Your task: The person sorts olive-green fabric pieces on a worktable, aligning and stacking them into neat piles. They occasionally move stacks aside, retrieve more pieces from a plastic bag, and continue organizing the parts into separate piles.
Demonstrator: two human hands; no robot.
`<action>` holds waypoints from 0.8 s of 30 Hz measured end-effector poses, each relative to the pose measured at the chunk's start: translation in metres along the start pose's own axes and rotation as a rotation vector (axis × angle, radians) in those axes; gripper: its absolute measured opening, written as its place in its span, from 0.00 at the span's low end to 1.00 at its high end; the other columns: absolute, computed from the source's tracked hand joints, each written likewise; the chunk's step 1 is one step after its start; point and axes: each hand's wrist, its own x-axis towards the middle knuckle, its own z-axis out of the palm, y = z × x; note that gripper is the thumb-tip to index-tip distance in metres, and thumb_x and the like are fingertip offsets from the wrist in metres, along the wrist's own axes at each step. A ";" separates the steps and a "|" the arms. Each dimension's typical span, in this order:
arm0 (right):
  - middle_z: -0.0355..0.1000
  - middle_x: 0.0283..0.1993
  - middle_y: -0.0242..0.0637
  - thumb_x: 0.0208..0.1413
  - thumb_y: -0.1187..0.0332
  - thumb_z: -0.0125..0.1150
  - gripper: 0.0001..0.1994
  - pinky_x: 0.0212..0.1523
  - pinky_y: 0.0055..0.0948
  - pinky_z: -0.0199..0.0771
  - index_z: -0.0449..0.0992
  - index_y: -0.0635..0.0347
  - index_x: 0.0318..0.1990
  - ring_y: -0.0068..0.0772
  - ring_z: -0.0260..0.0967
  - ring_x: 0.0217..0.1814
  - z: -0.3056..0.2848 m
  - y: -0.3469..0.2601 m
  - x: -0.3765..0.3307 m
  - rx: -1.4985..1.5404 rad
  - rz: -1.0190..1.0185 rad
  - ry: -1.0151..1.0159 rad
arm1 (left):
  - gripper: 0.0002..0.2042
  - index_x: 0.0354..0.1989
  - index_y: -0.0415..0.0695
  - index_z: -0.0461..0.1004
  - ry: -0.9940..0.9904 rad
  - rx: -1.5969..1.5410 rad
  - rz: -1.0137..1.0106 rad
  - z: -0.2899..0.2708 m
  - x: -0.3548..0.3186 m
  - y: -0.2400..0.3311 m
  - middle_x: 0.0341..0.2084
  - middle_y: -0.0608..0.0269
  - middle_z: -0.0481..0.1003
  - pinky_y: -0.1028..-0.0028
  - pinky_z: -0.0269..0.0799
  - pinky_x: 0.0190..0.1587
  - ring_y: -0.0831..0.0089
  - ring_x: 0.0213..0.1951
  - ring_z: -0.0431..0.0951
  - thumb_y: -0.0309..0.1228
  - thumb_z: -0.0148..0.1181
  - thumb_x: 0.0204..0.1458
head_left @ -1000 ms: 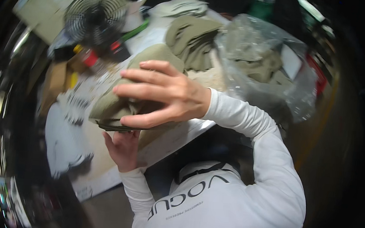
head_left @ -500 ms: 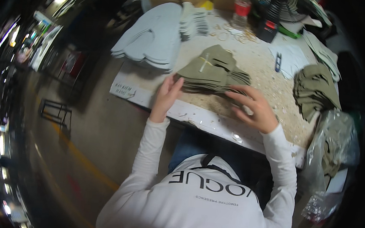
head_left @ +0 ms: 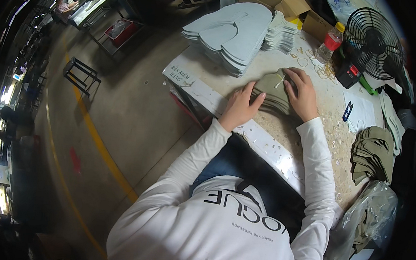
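Closest to me, two white sleeves [head_left: 316, 162] reached up from the lower middle of the frame to the counter [head_left: 287, 132]. The left hand [head_left: 242, 106] and the right hand [head_left: 304, 95] held a pile of olive cloth pieces [head_left: 271, 87] just above the frame's centre, near the counter's front edge. Each grip was curled onto the pile, the left at its left side, the right over its upper right; how hard they pressed I could not tell. A pale tie [head_left: 279, 80] crossed the top.

The pieces looked light, soft and bendy, unlikely to break, though loose layers might slide over one another. Cupping both sides, with thumbs on top, seemed the surest hold.

Toward the lower right lay a clear plastic bag [head_left: 372, 208], and above it another olive pile [head_left: 374, 150]. Small snips [head_left: 348, 111] rested by a white sheet at the right. Farther up stood a bottle [head_left: 330, 43] near scattered rubber bands [head_left: 325, 71], with a black fan [head_left: 375, 41] at upper right. A big pale grey stack [head_left: 231, 28] sat upper centre, cardboard boxes [head_left: 294, 8] beyond, and a stool [head_left: 82, 76] on the floor at left.
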 end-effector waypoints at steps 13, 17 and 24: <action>0.73 0.38 0.38 0.47 0.76 0.66 0.10 0.41 0.35 0.75 0.79 0.60 0.39 0.44 0.73 0.41 -0.017 0.005 -0.021 0.165 -0.041 0.013 | 0.13 0.38 0.43 0.76 0.190 0.209 0.289 0.012 0.011 0.045 0.34 0.59 0.72 0.65 0.70 0.43 0.60 0.40 0.73 0.32 0.69 0.45; 0.73 0.38 0.35 0.45 0.73 0.67 0.11 0.39 0.34 0.74 0.80 0.58 0.39 0.40 0.72 0.39 -0.004 0.001 -0.022 0.006 -0.106 0.092 | 0.08 0.32 0.43 0.75 0.170 0.129 0.259 0.017 0.018 0.033 0.29 0.61 0.71 0.67 0.69 0.40 0.62 0.35 0.72 0.28 0.68 0.46; 0.70 0.33 0.28 0.45 0.68 0.68 0.06 0.33 0.30 0.73 0.78 0.55 0.31 0.30 0.70 0.36 0.007 -0.006 -0.018 -0.210 -0.162 0.138 | 0.07 0.33 0.38 0.75 0.105 -0.298 -0.005 0.021 0.026 0.021 0.30 0.63 0.73 0.74 0.69 0.36 0.74 0.29 0.71 0.29 0.64 0.54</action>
